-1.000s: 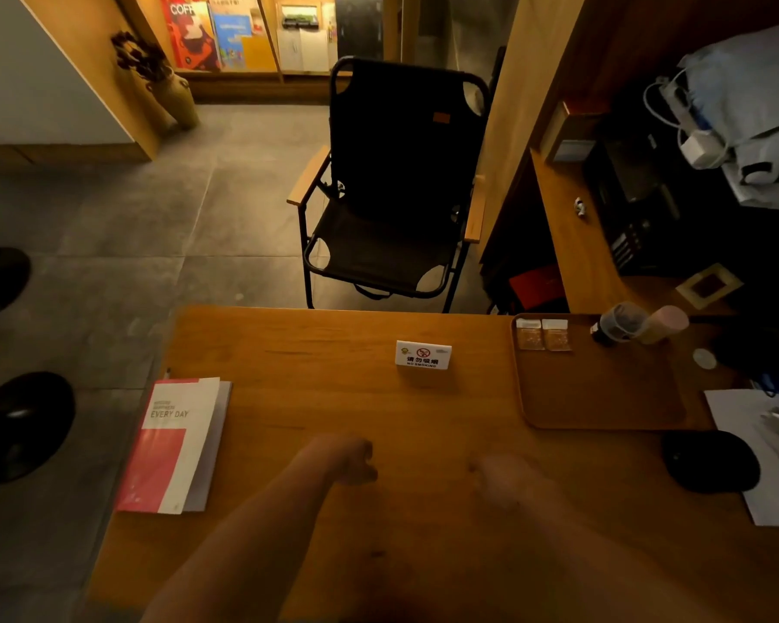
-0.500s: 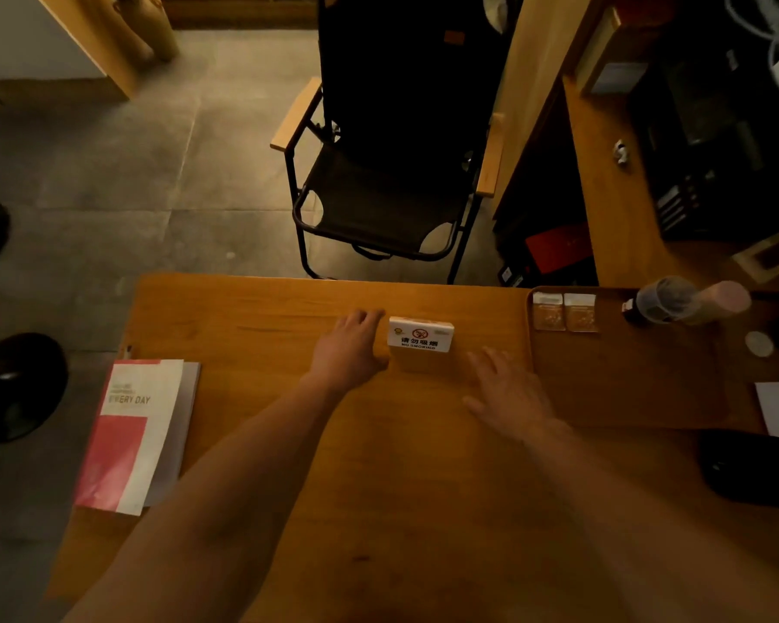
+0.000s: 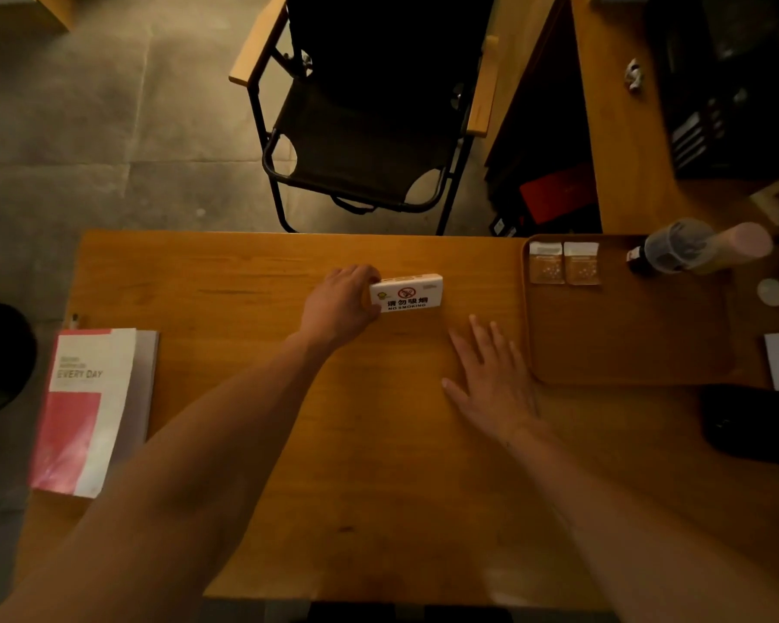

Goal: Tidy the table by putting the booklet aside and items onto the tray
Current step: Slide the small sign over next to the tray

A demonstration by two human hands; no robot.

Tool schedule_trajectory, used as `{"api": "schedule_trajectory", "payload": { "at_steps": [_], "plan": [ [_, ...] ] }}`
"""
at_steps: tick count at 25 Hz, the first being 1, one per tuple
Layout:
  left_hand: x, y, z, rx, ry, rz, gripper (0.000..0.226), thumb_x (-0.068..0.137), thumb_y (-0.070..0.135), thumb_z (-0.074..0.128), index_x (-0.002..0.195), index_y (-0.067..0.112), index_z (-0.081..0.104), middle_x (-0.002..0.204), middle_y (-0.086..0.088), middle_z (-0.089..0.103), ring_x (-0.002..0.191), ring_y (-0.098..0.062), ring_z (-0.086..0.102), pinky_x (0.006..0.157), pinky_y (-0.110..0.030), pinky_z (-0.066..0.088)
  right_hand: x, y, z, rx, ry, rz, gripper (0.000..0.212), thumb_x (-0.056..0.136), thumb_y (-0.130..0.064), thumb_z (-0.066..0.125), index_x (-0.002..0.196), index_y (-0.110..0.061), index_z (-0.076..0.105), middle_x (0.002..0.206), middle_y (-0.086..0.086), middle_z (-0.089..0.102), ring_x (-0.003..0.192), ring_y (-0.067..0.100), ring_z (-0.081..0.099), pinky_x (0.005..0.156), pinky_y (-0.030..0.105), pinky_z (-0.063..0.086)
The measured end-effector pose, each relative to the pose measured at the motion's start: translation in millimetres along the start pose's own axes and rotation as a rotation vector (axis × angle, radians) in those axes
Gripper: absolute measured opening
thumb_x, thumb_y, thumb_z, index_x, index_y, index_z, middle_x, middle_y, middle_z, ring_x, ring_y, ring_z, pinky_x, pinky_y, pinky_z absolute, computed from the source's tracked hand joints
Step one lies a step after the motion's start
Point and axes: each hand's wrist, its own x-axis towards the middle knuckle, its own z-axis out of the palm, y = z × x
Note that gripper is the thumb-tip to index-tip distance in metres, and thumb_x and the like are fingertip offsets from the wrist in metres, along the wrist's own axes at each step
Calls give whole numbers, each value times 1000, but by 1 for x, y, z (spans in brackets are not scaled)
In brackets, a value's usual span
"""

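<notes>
White and small, the no-smoking table sign (image 3: pixel 406 293) had just been pinched at its end by the left hand (image 3: pixel 340 305), so its move to the brown wooden tray (image 3: pixel 626 353) could begin; the right hand (image 3: pixel 491 377) lay spread flat beside that tray.

Both forearms bare from frame bottom up to wrists, no sleeve edge in view. Left hand (image 3: pixel 339 308) & right hand (image 3: pixel 491 384) bare too: no gloves, rings, watch or bands visible. Fingers (image 3: pixel 482 335) on right look slim w/ short nails. Lighting dim and warm, so finer detail can't be made out.
</notes>
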Motion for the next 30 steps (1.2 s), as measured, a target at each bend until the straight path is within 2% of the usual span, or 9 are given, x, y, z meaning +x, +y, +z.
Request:
{"api": "schedule_trajectory", "payload": {
  "at_steps": [6,9,12,14,17,19,26,30],
  "plan": [
    [-9,5,9,-105,19,-14,37,82,28,72,115,23,56,117,1,61,110,-16,50,81,-26,41,-21,11,27,0,75,-8,74,91,-67,20,151,-39,-13,162,-1,-18,149,25,-18,121,47,-1],
    [-20,14,19,-213,27,-5,36,85,30,69,116,25,53,116,2,59,107,-15,52,82,-33,52,-34,20,44,7,152,-44,70,94,-62,22,154,-37,-3,164,0,-8,151,27,-8,121,47,2],
    [-32,26,33,-284,6,9,36,85,30,69,117,26,52,117,3,57,107,-16,53,82,-40,56,-50,33,61,14,217,-86,66,95,-58,28,154,-35,9,165,1,3,151,28,2,119,49,8],
    [-36,39,40,-294,12,28,35,85,30,70,116,26,53,117,4,57,107,-15,50,81,-38,55,-59,42,69,24,240,-85,66,94,-58,29,154,-37,10,165,-2,3,151,27,3,120,49,7],
    [-39,63,49,-309,15,59,35,85,32,69,116,27,54,119,5,58,110,-12,46,77,-26,46,-74,52,78,24,255,-56,65,94,-58,29,154,-38,10,165,-4,4,151,26,3,120,49,5],
    [-38,79,52,-310,4,85,36,85,32,69,117,26,54,122,4,58,114,-13,45,79,-24,42,-83,58,84,34,262,-23,63,95,-58,28,153,-40,11,165,-4,4,151,25,5,120,49,5],
    [-28,132,64,-254,-53,186,39,85,30,69,121,21,56,125,2,60,119,-18,43,89,-37,44,-107,78,92,92,282,215,63,94,-62,24,152,-44,9,164,-7,3,151,25,7,120,51,3],
    [-20,154,74,-252,-74,225,40,84,30,69,121,23,56,127,2,60,122,-21,41,93,-44,43,-111,84,91,127,296,365,69,89,-70,25,152,-44,13,163,-4,11,150,28,8,119,54,-2]
  ]
}}
